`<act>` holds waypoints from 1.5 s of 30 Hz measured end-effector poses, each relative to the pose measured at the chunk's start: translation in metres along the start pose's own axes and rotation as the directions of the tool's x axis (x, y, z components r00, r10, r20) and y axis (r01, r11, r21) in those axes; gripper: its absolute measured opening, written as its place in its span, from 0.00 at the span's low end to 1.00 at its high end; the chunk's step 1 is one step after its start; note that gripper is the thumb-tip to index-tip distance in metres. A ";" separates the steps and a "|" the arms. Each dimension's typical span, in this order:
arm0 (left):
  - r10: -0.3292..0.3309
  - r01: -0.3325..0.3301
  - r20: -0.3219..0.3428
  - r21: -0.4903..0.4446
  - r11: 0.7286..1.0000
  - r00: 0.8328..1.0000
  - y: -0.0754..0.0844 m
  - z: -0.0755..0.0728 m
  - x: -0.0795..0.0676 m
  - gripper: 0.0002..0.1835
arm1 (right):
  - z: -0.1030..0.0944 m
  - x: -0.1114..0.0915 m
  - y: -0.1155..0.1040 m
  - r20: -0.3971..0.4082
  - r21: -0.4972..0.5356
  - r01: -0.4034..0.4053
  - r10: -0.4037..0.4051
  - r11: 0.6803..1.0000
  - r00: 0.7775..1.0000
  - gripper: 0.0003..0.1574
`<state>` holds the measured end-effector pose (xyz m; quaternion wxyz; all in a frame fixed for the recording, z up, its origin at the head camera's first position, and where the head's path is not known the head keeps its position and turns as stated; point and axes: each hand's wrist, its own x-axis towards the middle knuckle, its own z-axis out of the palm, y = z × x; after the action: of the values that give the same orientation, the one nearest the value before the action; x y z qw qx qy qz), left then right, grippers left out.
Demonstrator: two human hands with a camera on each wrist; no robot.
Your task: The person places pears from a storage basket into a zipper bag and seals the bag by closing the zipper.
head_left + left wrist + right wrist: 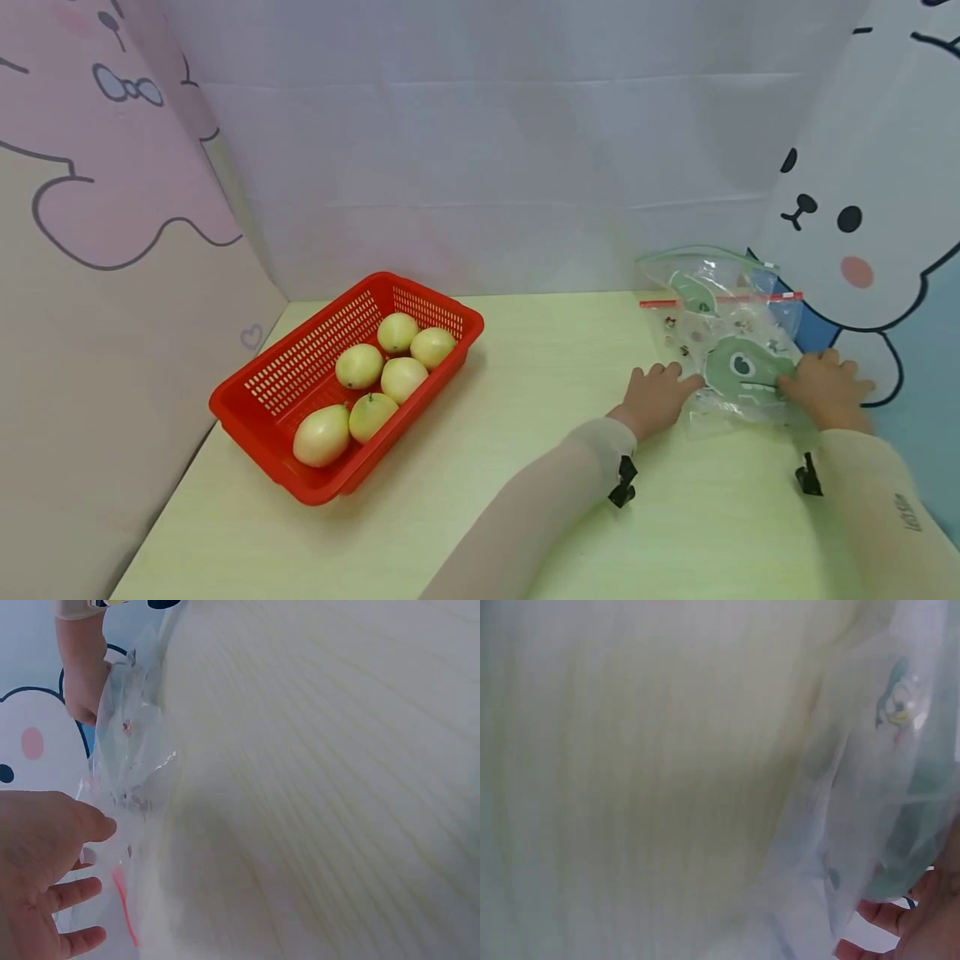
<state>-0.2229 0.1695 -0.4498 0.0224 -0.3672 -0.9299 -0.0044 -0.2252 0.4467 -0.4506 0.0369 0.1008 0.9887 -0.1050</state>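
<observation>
Clear plastic zip bags lie overlapping at the table's right side, one with a red zip strip (720, 300) and one with a green-edged top (701, 250). The front bag (738, 367) carries a green cartoon dinosaur print and small patterned marks. My left hand (660, 398) is at its left edge, fingers spread and loosely bent; in the left wrist view the left hand (37, 862) has its thumb over the clear film. At the bag's right edge, my right hand (828, 392) touches the print with its thumb. Film partly covers the fingers (885, 916) in the right wrist view.
A red plastic basket (273, 367) with slotted sides stands on the left of the pale wooden table (555, 358), holding several round yellow-green fruits (358, 367). A white sheet (487, 150) hangs behind; cartoon-printed panels (840, 167) flank the table.
</observation>
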 end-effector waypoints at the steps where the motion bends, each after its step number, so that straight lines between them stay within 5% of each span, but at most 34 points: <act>1: 0.002 -0.002 -0.023 0.023 1.000 1.000 0.000 0.000 0.000 0.22 | 0.001 0.000 -0.001 -0.003 0.000 -0.007 0.007 1.000 1.000 0.35; 8: -0.006 0.017 -0.153 0.071 0.997 0.988 -0.007 -0.008 -0.001 0.19 | -0.004 -0.006 -0.019 -0.194 0.020 -0.018 0.022 1.000 0.981 0.27; 14: 0.005 0.005 -0.247 0.039 0.999 0.969 -0.025 -0.014 0.005 0.16 | -0.020 -0.011 -0.044 -0.415 0.093 0.042 0.001 0.995 0.910 0.17; 16: 0.012 -0.002 -0.286 0.037 0.999 0.958 -0.033 -0.019 0.004 0.15 | -0.025 -0.013 -0.054 -0.503 0.107 0.086 -0.020 0.991 0.864 0.15; 18: 0.018 -0.009 -0.331 0.029 1.000 0.943 -0.041 -0.025 0.001 0.15 | -0.029 -0.013 -0.063 -0.608 0.106 0.155 -0.060 0.982 0.792 0.13; 24: 0.037 -0.004 -0.445 0.074 0.997 0.895 -0.064 -0.048 -0.013 0.14 | -0.036 -0.011 -0.090 -0.859 -0.048 0.368 -0.226 0.929 0.459 0.13; 26: 0.044 0.009 -0.482 0.107 0.994 0.875 -0.072 -0.054 -0.020 0.14 | -0.039 -0.010 -0.099 -0.875 -0.061 0.395 -0.240 0.916 0.421 0.13; 31: 0.054 0.046 -0.560 0.164 0.985 0.827 -0.090 -0.069 -0.040 0.15 | -0.044 -0.012 -0.122 -0.870 -0.070 0.435 -0.268 0.898 0.414 0.12; 36: 0.054 0.068 -0.582 0.186 0.980 0.811 -0.100 -0.091 -0.066 0.16 | -0.046 -0.016 -0.144 -0.871 -0.131 0.514 -0.346 0.848 0.349 0.12; 40: 0.030 0.090 -0.545 0.193 0.977 0.838 -0.105 -0.107 -0.086 0.17 | -0.042 -0.022 -0.161 -0.855 -0.140 0.591 -0.398 0.794 0.333 0.12; 45: -0.008 0.079 -0.398 0.162 0.984 0.917 -0.104 -0.119 -0.121 0.16 | -0.028 -0.033 -0.180 -0.834 -0.118 0.661 -0.436 0.741 0.339 0.10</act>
<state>-0.2014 0.0077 -0.3353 0.2417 -0.3346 -0.9108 0.0026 -0.2317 0.2744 -0.3841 -0.4769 -0.2003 0.8386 -0.1708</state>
